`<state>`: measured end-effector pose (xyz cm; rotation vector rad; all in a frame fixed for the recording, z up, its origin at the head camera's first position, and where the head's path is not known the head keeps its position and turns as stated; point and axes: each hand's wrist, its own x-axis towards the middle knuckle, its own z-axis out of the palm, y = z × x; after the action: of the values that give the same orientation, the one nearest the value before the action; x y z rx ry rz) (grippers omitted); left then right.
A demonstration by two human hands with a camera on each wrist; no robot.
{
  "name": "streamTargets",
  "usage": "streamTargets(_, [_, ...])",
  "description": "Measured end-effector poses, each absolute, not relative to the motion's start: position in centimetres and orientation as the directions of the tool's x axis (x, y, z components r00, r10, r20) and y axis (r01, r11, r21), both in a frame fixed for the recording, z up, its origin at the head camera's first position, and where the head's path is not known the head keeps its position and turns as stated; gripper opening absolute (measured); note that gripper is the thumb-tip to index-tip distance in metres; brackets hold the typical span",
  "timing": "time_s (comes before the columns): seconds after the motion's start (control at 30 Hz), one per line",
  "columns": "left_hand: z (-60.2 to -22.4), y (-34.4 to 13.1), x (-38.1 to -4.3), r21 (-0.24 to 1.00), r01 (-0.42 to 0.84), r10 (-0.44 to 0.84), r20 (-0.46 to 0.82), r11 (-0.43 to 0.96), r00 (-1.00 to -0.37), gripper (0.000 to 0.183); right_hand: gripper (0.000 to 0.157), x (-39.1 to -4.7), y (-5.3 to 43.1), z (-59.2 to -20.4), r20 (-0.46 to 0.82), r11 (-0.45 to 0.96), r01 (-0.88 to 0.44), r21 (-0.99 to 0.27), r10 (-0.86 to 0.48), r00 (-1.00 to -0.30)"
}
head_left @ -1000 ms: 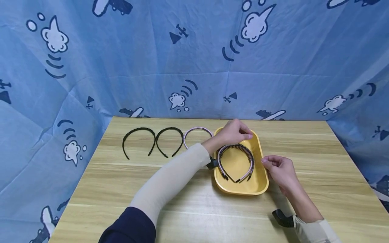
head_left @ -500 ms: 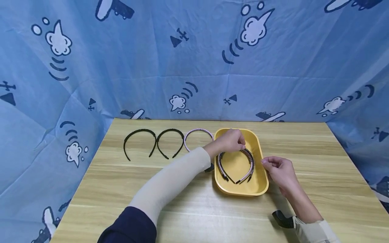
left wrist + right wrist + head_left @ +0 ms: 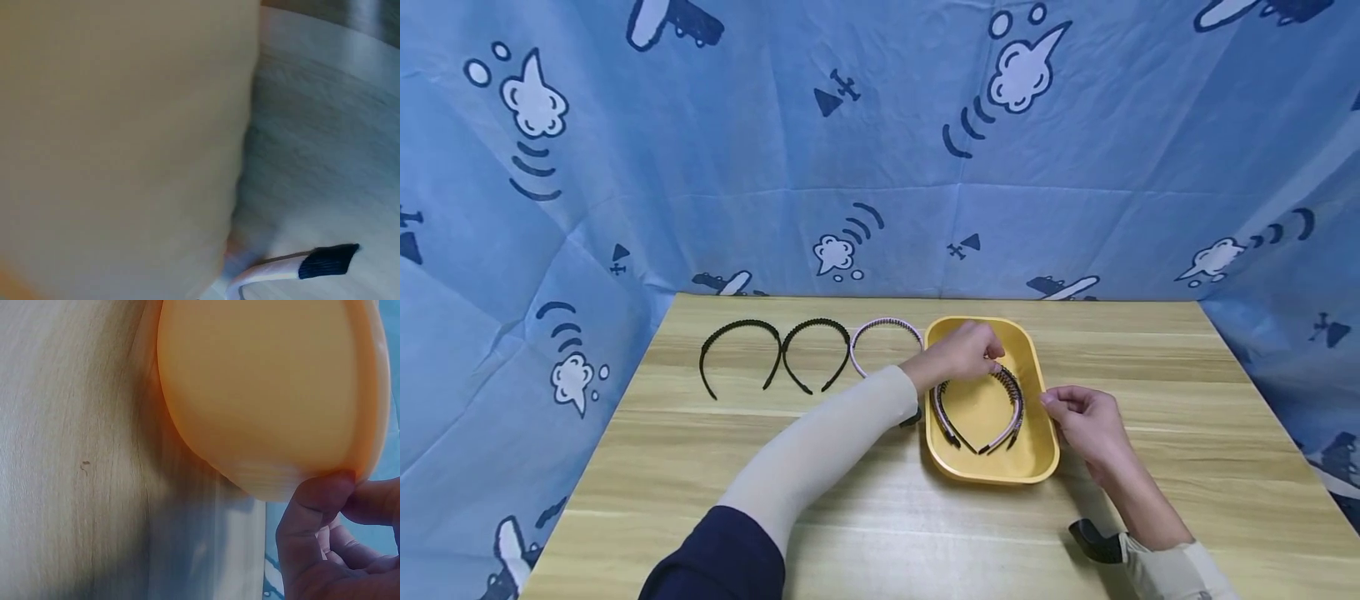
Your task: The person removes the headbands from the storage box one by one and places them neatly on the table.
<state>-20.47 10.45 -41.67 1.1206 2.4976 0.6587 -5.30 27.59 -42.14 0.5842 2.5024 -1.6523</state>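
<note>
1. Left hand [image 3: 973,348] reaches over the yellow basin [image 3: 1041,458], fingers bent down at the arch of the nested headbands [image 3: 1017,402]. I cannot tell whether they pinch a band; the left wrist view does not show the fingertips.
2. Right hand [image 3: 1086,421] pinches the basin's rim between thumb and forefinger, opposite the left hand.
3. Locate the nested headbands: inside the basin, under and just nearer me than the left hand, left of the right hand, tips toward me.
4. Note the row on the table [image 3: 865,525], left of the left hand: pink headband [image 3: 886,321] nearest, partly behind the left sleeve [image 3: 827,458]; then the middle black headband [image 3: 817,322]; then the outer black headband [image 3: 745,322].
5. Step in hand, as I judge it: selecting one band from the nest while the right hand steadies the basin.
6. Next move, in my judgement, calls for isolating one band and lifting gently, lest the toothed edges snag.
</note>
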Motion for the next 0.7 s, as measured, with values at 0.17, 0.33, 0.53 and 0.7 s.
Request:
streamTargets(0.17, [-42.5,10.5,-20.5,0.545,0.593,0.759,-0.132,0.593,-0.637,0.028,0.037,-5.3,27.4,-42.2,-0.286,0.349,0.368,-0.862,0.265,-0.921])
streamTargets(0.33, [-43.2,10.6,-20.5,0.548,0.608,0.774,-0.124,0.575,-0.620,0.024,0.036,-5.2,27.4,-42.3,-0.290,0.344,0.372,-0.862,0.267,-0.919])
streamTargets(0.53, [-43.5,10.8,-20.3,0.531,0.622,0.771,-0.100,0.576,-0.629,0.021,0.034,-5.2,27.2,-42.2,-0.286,0.335,0.368,-0.868,0.268,-0.920])
streamTargets(0.7, [-43.5,10.9,-20.3,0.527,0.628,0.768,-0.075,0.572,-0.636,0.018,0.034,-5.3,27.3,-42.1,-0.275,0.342,0.361,-0.868,0.274,-0.922])
